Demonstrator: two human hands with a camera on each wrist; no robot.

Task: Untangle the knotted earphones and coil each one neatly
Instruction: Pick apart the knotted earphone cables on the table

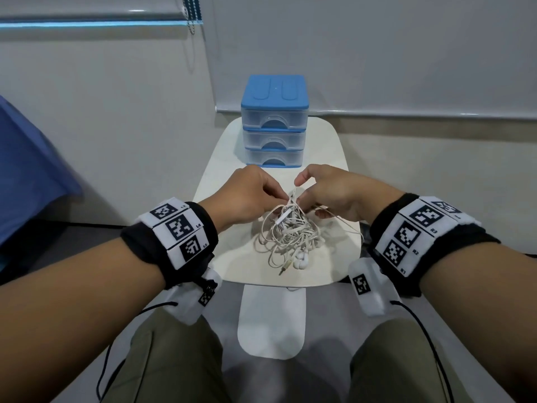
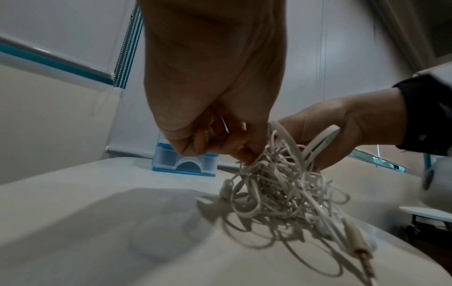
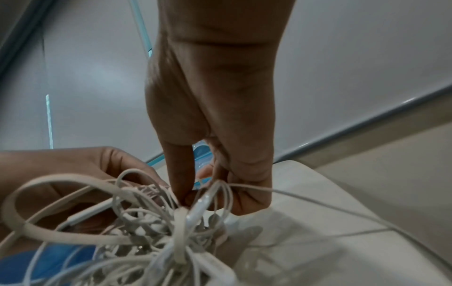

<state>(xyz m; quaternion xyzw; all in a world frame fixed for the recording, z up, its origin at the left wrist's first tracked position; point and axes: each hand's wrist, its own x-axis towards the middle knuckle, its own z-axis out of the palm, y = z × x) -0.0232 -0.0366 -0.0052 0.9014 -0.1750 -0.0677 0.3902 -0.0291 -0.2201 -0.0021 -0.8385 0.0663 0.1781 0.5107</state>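
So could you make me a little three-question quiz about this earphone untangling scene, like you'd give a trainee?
1. True or false: the earphone tangle is already sorted into neat coils.
2. Which hands pinch cords at the top of the tangle? A) only the left hand B) only the right hand C) both
3. Fill in: behind the hands, on the white table, stands a blue-topped drawer unit with ___ drawers.

Key: 1 false, it is one knotted heap, with an audio plug lying loose at its near edge. 2 C. 3 three.
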